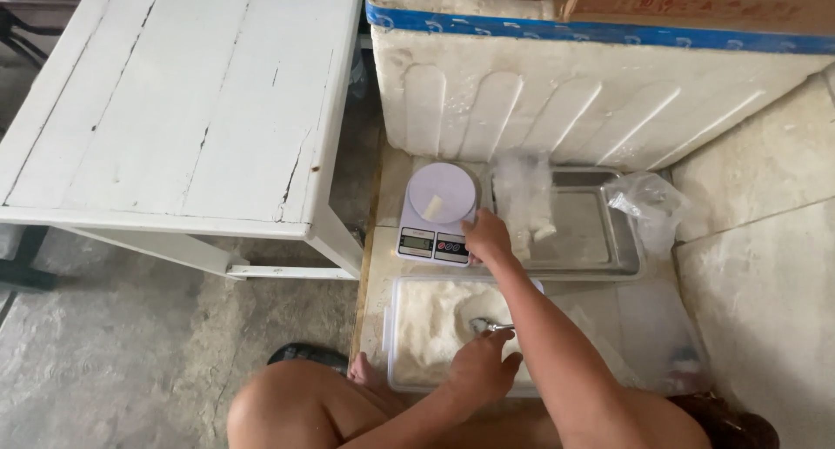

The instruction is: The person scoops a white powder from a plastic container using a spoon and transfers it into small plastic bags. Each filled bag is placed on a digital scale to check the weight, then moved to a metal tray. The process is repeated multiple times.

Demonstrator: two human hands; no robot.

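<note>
Left hand [480, 368] on spoon [489, 326], white-grain tub [426, 323]

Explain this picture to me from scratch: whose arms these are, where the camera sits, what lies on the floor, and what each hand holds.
There is no machine here. The one picture comes from a camera worn on a person's head, looking down past bare knees at their own two hands.

On the floor lie a small white digital kitchen scale carrying a pale little block, a shallow steel tray with a crumpled clear plastic bag, and a clear plastic tub of white grains. Behind stand a white foam box and a worn white wooden table.

The left hand grips a metal spoon dipped in the grains. The right hand reaches to the scale's edge, by the tray; whether it holds anything, I cannot tell.
</note>
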